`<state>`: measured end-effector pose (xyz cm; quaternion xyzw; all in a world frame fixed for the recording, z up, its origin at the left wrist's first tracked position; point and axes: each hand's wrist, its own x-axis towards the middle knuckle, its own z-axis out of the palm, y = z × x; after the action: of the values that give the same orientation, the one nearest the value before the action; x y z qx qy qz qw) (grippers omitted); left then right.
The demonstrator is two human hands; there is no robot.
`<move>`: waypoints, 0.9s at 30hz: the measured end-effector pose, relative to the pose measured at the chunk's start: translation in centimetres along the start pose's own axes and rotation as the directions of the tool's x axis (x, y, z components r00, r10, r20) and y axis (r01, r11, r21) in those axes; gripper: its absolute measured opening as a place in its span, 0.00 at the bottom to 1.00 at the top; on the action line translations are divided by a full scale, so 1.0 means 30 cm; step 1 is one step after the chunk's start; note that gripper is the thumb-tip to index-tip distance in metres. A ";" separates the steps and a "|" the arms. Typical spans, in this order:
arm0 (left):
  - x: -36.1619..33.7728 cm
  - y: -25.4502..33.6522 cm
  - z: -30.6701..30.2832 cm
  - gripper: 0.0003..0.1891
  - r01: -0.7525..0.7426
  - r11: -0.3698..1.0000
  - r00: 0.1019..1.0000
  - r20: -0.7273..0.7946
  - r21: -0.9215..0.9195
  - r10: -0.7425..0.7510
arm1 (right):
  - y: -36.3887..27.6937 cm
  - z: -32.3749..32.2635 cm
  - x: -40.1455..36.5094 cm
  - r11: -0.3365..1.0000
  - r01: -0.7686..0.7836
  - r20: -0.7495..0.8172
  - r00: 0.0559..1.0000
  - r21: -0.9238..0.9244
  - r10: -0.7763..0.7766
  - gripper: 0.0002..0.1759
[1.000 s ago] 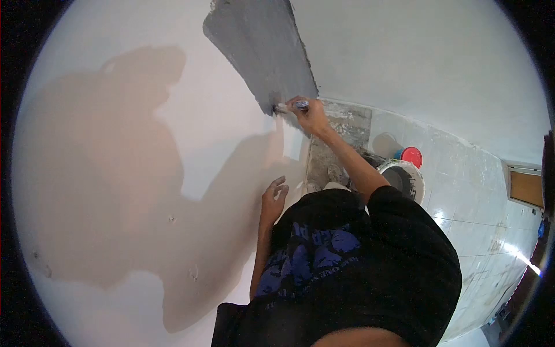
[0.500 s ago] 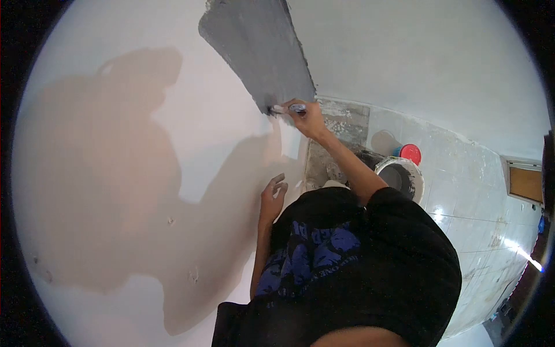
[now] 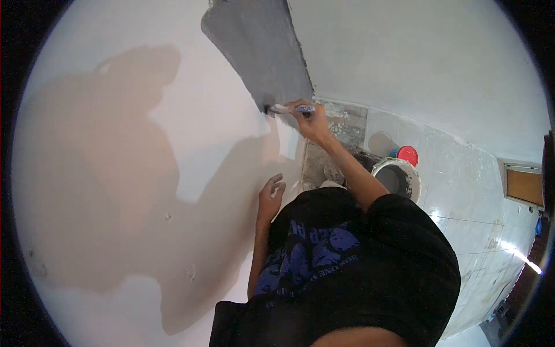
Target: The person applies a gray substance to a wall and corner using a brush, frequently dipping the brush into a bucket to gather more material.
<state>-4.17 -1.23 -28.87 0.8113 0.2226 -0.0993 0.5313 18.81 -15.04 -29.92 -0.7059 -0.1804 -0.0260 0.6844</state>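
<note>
Your right hand (image 3: 310, 122) is closed around a small blue-handled paintbrush (image 3: 291, 108), its bristles at the near edge of the grey painted patch (image 3: 260, 52) on the white wall (image 3: 219, 133). Your left hand (image 3: 270, 194), empty with loosely curled fingers, seems to touch the wall nearer you.

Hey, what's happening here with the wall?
A person's right hand holds a brush, its tip at the lower edge of a grey patch on the white wall. The left hand is empty, fingers loosely curled, close to the wall lower down. On the tiled floor sits a bucket with grey inside, a red lid behind it.
</note>
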 end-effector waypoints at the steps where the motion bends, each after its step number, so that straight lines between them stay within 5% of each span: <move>1: 0.000 -0.006 0.000 0.21 0.004 1.000 1.000 -0.003 -0.005 -0.004 | -0.004 -0.021 -0.006 0.998 -0.036 0.025 0.999 -0.051 0.037 0.07; 5: 0.006 -0.012 0.001 0.21 -0.010 1.000 1.000 0.006 0.007 0.010 | 0.094 0.003 -0.012 0.980 -0.025 0.050 0.998 -0.199 0.036 0.08; 20: 0.000 0.018 0.021 0.21 -0.047 0.998 0.999 0.012 -0.038 0.047 | -0.212 -0.039 0.056 0.998 0.068 0.011 0.998 0.019 -0.068 0.07; 27: -0.010 0.013 0.020 0.21 -0.061 0.998 0.998 -0.025 -0.029 0.061 | -0.176 0.022 0.051 0.983 0.088 0.130 0.989 -0.159 -0.067 0.06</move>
<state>-4.21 -1.99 -28.67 0.8110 0.2055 -0.0701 0.5433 18.57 -14.07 -24.47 -0.7525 -0.2471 -0.0235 0.6100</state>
